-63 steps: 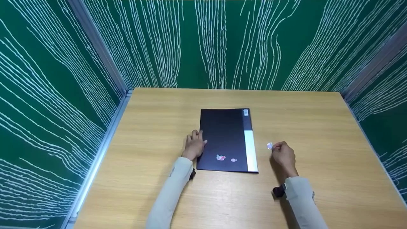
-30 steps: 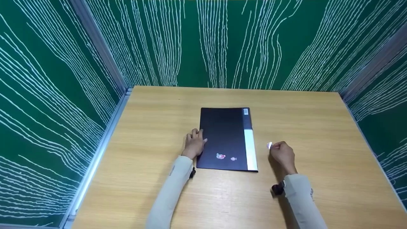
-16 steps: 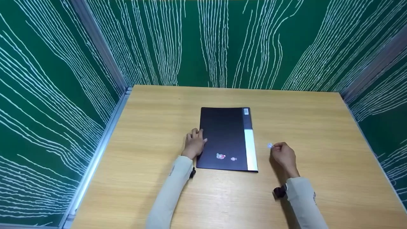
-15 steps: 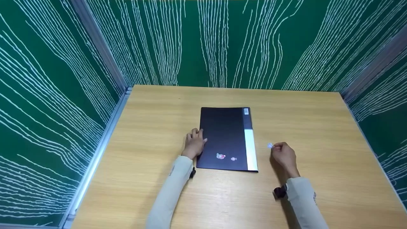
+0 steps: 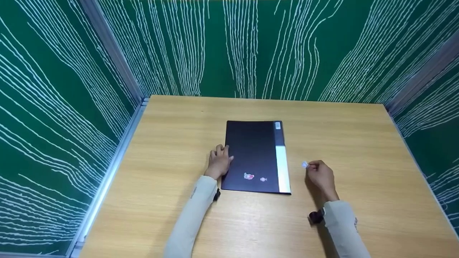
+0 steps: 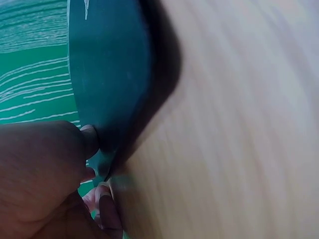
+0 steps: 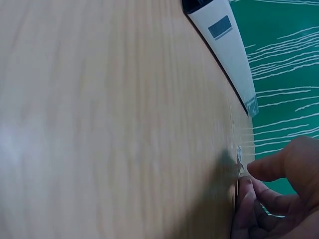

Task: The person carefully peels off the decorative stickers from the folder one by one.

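Note:
A dark folder [image 5: 250, 154] lies flat on the table, with a white strip and a barcode label along its right side. Two small pink-and-white stickers [image 5: 249, 176] are stuck near its lower edge. My left hand [image 5: 218, 165] rests at the folder's left edge; its thumb [image 6: 89, 139] touches the cover while other fingers lie along the edge. To the right of the folder, my right hand [image 5: 321, 177] pinches a small shiny whitish piece [image 5: 304, 164], like a sticker, between thumb and fingertips. In the right wrist view that piece [image 7: 240, 155] appears edge-on, just above the tabletop.
The wooden table [image 5: 172, 143] reaches back to a green wall [image 5: 215, 46] with white wavy lines. Similar panels and metal frame posts [image 5: 111, 50] stand at both sides. Dark wrist cameras [image 5: 316, 216] sit at the cuffs.
The piece in my right fingers has tilted slightly, and its bright, iridescent glint has turned to plain white. The left hand and the folder stay in place.

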A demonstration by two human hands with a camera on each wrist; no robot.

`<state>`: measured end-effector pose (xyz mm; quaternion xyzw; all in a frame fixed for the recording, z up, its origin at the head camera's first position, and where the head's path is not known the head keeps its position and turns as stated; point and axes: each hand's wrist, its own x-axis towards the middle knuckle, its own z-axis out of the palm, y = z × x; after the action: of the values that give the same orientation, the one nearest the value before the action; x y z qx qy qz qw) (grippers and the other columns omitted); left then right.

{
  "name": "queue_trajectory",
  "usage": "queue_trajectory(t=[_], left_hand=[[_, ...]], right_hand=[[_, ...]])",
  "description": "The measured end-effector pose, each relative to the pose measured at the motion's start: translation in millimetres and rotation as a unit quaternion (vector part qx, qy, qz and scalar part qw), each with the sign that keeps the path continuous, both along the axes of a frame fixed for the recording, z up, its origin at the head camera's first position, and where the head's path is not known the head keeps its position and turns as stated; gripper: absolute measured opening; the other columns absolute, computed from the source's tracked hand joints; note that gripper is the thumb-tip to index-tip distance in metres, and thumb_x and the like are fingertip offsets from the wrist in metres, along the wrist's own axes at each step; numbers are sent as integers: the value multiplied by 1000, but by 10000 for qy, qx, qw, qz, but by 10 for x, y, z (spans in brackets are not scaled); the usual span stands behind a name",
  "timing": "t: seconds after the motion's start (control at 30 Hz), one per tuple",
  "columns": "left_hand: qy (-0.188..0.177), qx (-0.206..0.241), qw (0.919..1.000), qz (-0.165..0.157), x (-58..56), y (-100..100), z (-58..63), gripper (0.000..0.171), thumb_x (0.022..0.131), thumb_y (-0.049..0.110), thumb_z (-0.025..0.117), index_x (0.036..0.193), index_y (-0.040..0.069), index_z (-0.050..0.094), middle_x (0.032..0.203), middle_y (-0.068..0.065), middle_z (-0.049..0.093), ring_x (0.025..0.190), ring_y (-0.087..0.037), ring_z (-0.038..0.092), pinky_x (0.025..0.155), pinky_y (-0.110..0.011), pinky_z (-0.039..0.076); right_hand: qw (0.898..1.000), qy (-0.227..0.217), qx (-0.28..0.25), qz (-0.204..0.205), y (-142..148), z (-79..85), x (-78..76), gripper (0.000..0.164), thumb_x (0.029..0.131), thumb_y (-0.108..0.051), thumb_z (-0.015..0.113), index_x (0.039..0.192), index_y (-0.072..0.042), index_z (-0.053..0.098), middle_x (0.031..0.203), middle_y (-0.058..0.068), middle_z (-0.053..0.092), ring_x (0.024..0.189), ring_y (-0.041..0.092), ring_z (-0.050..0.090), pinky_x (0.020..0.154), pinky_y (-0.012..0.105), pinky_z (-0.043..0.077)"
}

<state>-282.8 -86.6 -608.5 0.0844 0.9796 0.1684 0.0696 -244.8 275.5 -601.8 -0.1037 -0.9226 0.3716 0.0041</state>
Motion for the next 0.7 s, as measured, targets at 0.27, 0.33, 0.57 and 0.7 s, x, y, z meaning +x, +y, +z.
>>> queue_trajectory(t=[0.27, 0.33, 0.57, 0.7], left_hand=[[54, -110, 9999, 0, 47, 5, 81, 54, 107, 30, 39, 151, -1, 32, 148, -22, 34, 135, -35, 33, 106, -47, 31], [-40, -96, 9999, 27, 42, 9, 85, 55, 107, 31, 39, 152, 0, 31, 149, -22, 32, 135, -36, 32, 107, -47, 31], [-269, 34, 9994, 206, 29, 16, 83, 55, 108, 32, 38, 154, 4, 29, 151, -21, 28, 131, -43, 32, 109, -48, 34], [-294, -5, 9994, 185, 51, 20, 110, 55, 108, 32, 38, 154, 3, 29, 152, -21, 28, 132, -43, 32, 109, -48, 34]], right_hand=[[10000, 1, -57, 42, -10, -2, 6, 30, 95, -14, 49, 115, 3, 65, 104, 21, 69, 89, 27, 62, 74, 29, 45], [10000, -33, -65, 50, -11, 8, 9, 30, 96, -16, 50, 116, 3, 65, 106, 22, 69, 89, 27, 62, 72, 28, 45], [10000, -81, -37, 11, -21, 27, 2, 30, 96, -17, 51, 116, 2, 65, 109, 22, 69, 94, 31, 64, 74, 29, 45], [9999, -136, 5, 31, -20, 27, -11, 31, 97, -18, 52, 117, 1, 64, 109, 21, 69, 94, 30, 63, 73, 29, 44]])
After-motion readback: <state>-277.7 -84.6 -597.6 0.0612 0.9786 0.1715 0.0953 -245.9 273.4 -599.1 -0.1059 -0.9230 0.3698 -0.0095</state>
